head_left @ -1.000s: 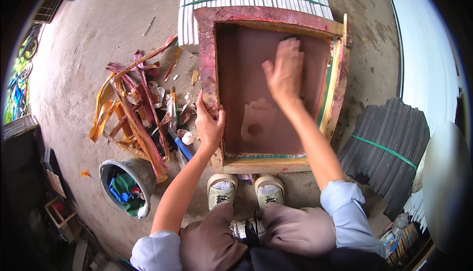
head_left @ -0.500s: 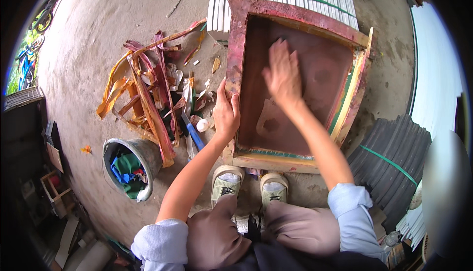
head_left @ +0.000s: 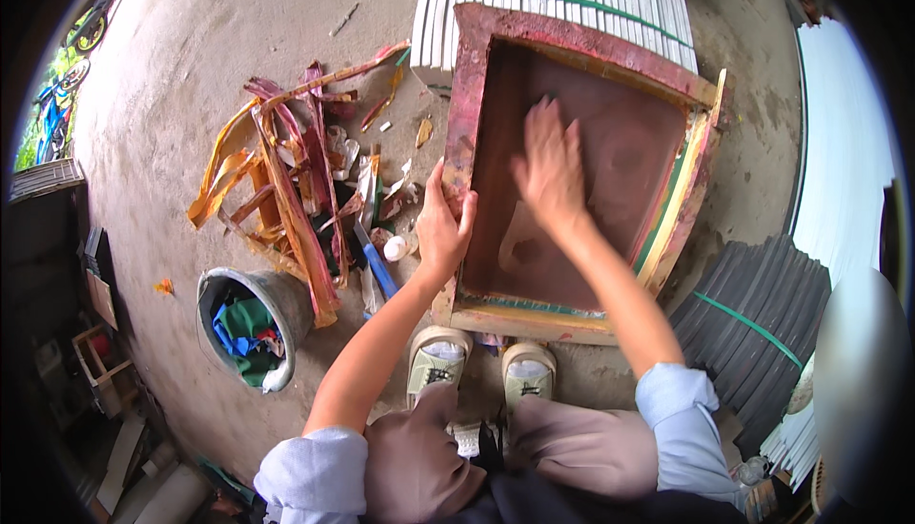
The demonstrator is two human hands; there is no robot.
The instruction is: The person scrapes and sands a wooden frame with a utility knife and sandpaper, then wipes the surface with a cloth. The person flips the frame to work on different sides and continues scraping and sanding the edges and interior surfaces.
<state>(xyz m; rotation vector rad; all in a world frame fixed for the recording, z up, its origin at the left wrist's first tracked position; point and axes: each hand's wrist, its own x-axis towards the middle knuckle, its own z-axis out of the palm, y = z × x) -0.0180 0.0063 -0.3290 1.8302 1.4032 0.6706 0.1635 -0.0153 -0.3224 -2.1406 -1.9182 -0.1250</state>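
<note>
Left fingers (head_left: 436, 188): curled along the outer left side of the wooden frame (head_left: 464, 114), thumb over the rail, so the rail is gripped between them. Right fingers (head_left: 546, 133): extended flat and close together, thumb spread to the left, nothing held; my palm is laid over the brown panel (head_left: 629, 200) inside the frame, left of its middle, though I cannot tell how firmly it presses. The frame sits in front of me, right of centre, its near rail just beyond my shoes (head_left: 438, 357). Long axis runs near to far, the far end leaning right; that end overlaps the near edge of a bundle of white strips (head_left: 562, 4) tied with green band. Appearance: left and far rails stained pinkish red, near and right rails paler, yellowish wood; green shows along the panel's right and near edges. Panel itself is dull brown-maroon and smooth, a paler shape toward its near left, partly hidden by my forearm. Left of the frame on the floor: torn orange and maroon strips (head_left: 286, 205), a blue-handled tool (head_left: 380, 271), and a tilted bucket (head_left: 301, 309) of coloured cloth (head_left: 250, 319). Right, near: a dark grey bundle (head_left: 743, 319), green-banded.
</note>
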